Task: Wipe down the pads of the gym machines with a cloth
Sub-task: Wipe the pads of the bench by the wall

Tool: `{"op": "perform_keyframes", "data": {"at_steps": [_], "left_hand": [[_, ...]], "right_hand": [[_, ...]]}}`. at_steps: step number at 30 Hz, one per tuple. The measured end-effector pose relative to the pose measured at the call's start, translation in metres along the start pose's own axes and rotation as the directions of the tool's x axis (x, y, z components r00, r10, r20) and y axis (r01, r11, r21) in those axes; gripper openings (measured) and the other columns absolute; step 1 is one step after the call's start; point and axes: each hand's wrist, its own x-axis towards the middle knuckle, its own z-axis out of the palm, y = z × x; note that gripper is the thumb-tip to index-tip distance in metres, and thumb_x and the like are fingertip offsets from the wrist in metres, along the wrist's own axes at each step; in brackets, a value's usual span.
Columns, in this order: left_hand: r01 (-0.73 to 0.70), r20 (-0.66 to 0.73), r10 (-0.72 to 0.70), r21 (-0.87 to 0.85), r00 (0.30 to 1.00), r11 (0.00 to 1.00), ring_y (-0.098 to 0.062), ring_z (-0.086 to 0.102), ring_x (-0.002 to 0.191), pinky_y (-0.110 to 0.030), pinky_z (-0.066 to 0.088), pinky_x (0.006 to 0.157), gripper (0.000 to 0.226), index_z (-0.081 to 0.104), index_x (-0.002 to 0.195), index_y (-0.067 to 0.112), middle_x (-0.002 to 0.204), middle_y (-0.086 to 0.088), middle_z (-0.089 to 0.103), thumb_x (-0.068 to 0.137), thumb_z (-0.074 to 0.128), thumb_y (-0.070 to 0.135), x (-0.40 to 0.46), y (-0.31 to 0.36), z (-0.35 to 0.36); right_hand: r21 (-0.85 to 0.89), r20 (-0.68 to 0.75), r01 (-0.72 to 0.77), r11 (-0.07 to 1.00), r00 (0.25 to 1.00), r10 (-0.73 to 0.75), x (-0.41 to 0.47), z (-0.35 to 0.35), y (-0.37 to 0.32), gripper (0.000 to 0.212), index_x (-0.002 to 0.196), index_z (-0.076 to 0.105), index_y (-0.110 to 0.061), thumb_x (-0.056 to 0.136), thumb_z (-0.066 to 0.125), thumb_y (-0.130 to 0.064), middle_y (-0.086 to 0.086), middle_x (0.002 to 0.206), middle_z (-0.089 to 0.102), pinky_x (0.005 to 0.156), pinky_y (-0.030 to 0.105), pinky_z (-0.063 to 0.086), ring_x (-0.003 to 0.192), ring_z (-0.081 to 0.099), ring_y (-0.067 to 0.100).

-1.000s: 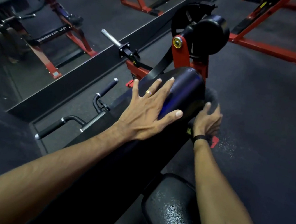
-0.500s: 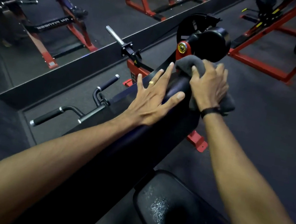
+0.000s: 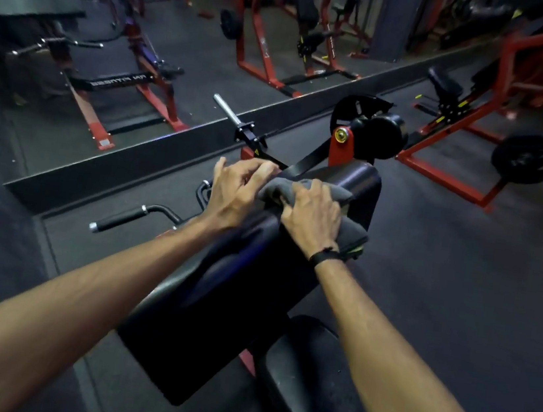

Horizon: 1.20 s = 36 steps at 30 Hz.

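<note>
Mirrored white lettering on a bench (image 3: 120, 82) in the wall mirror (image 3: 181, 38) is too blurred to read. Since half a second ago, the left hand (image 3: 237, 191) is curling beside the grey cloth (image 3: 320, 195), no longer lying flat. The right hand (image 3: 310, 218) is gripping the cloth on the black pad (image 3: 235, 287).

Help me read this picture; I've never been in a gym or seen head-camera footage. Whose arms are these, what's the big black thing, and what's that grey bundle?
The camera sits on the person's head, looking forward and down, so these are their own arms. The long black arm pad belongs to a red-framed gym machine; its seat lies below. The right hand presses a grey cloth onto the pad's far end. The left hand, fingers curled, touches the cloth's edge. A handlebar sticks out left.
</note>
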Motion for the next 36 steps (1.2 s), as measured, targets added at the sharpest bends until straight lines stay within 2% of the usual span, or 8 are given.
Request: {"op": "perform_keyframes", "data": {"at_steps": [4, 6, 10, 14, 18, 23, 27, 36], "left_hand": [[0.066, -0.057, -0.062, 0.066, 0.996, 0.996, -0.015, 0.069, 0.094, -0.061, 0.012, 0.116, 0.058, 0.077, 0.091, 0.023, 0.096, 0.008, 0.076, 0.091, 0.034, 0.062, -0.052, -0.007, -0.045], [0.083, -0.083, -0.080, 0.038, 0.993, 0.996, -0.010, 0.069, 0.093, -0.066, 0.020, 0.114, 0.054, 0.077, 0.087, 0.028, 0.091, 0.014, 0.076, 0.093, 0.036, 0.064, -0.075, -0.009, -0.061], [0.173, -0.191, -0.153, 0.092, 0.970, 0.981, 0.000, 0.061, 0.068, -0.072, 0.039, 0.097, 0.040, 0.073, 0.077, 0.037, 0.067, 0.028, 0.067, 0.091, 0.045, 0.062, -0.111, -0.013, -0.095], [0.364, -0.380, -0.278, 0.175, 0.882, 0.915, -0.025, 0.069, 0.089, -0.050, 0.045, 0.099, 0.032, 0.071, 0.075, 0.027, 0.082, 0.002, 0.076, 0.091, 0.052, 0.048, -0.141, -0.003, -0.121], [0.472, -0.488, -0.319, 0.230, 0.812, 0.851, -0.035, 0.067, 0.096, -0.044, 0.050, 0.087, 0.030, 0.076, 0.092, 0.014, 0.093, -0.013, 0.075, 0.097, 0.053, 0.033, -0.166, 0.005, -0.134], [0.355, -0.466, -0.231, 0.198, 0.854, 0.914, -0.030, 0.068, 0.076, -0.040, 0.052, 0.071, 0.023, 0.072, 0.089, 0.009, 0.075, -0.011, 0.072, 0.098, 0.055, 0.021, -0.195, 0.030, -0.127], [0.331, -0.428, -0.191, 0.280, 0.883, 0.901, -0.031, 0.069, 0.076, -0.037, 0.050, 0.071, 0.014, 0.073, 0.089, 0.008, 0.075, -0.012, 0.072, 0.095, 0.063, 0.014, -0.227, 0.056, -0.080], [0.484, -0.263, -0.416, 0.306, 0.870, 0.819, -0.021, 0.070, 0.090, -0.034, 0.053, 0.077, 0.023, 0.075, 0.098, 0.026, 0.086, 0.005, 0.074, 0.092, 0.063, 0.045, -0.285, 0.112, 0.064]], "right_hand": [[0.030, -0.026, 0.066, 0.997, 0.998, -0.065, -0.049, 0.001, -0.043, 0.034, 0.121, 0.062, -0.020, 0.092, 0.056, -0.036, 0.010, 0.120, 0.056, 0.082, 0.042, 0.049, 0.114, 0.054, 0.031], [0.061, -0.023, 0.080, 0.995, 0.997, -0.079, -0.068, 0.000, -0.060, 0.033, 0.120, 0.061, -0.020, 0.092, 0.056, -0.036, 0.010, 0.119, 0.055, 0.081, 0.041, 0.048, 0.112, 0.055, 0.030], [0.074, -0.014, 0.159, 0.985, 0.987, -0.158, -0.111, -0.004, -0.101, 0.032, 0.117, 0.062, -0.019, 0.090, 0.057, -0.034, 0.011, 0.115, 0.057, 0.082, 0.044, 0.048, 0.109, 0.057, 0.032], [0.066, 0.017, 0.255, 0.965, 0.966, -0.256, -0.155, -0.008, -0.146, 0.027, 0.106, 0.064, -0.019, 0.082, 0.062, -0.031, 0.010, 0.106, 0.059, 0.076, 0.044, 0.048, 0.101, 0.059, 0.032], [0.141, 0.053, 0.339, 0.930, 0.935, -0.350, -0.177, -0.014, -0.157, 0.032, 0.114, 0.063, -0.018, 0.086, 0.058, -0.032, 0.012, 0.112, 0.059, 0.080, 0.046, 0.048, 0.107, 0.057, 0.034], [0.376, 0.058, 0.394, 0.838, 0.893, -0.446, -0.205, -0.029, -0.122, 0.037, 0.123, 0.064, -0.020, 0.092, 0.061, -0.039, 0.009, 0.119, 0.063, 0.084, 0.044, 0.050, 0.111, 0.058, 0.031], [0.297, 0.128, 0.408, 0.863, 0.879, -0.460, -0.227, -0.039, -0.052, 0.038, 0.127, 0.061, -0.029, 0.092, 0.058, -0.045, 0.006, 0.107, 0.060, 0.079, 0.042, 0.048, 0.104, 0.057, 0.028], [0.183, 0.071, 0.388, 0.903, 0.911, -0.405, -0.258, -0.063, 0.102, 0.036, 0.119, 0.064, -0.018, 0.089, 0.065, -0.038, 0.012, 0.099, 0.060, 0.070, 0.043, 0.051, 0.091, 0.057, 0.031]]}}
